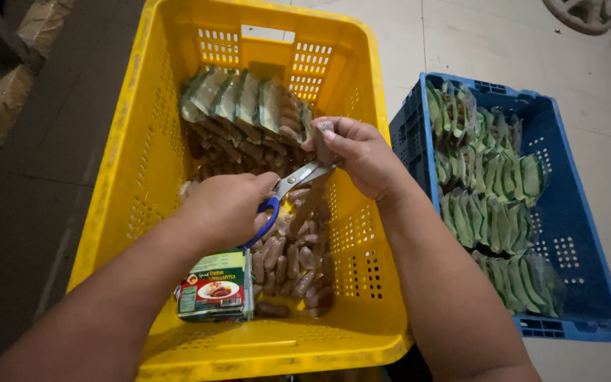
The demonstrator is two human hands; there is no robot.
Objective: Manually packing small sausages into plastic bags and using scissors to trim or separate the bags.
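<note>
scissors (298,185): long axis diagonal, blades pointing up-right | left hand (224,209): clamped on blue handles | right hand (358,155): pinching sausage pack (316,187) hanging over yellow crate (129,184)

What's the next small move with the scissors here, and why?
Probably close the scissors to snip. The left hand grips the blue handles, the blades are parted around the sausage link that the right hand holds up over the yellow crate, so the cut looks lined up.
</note>
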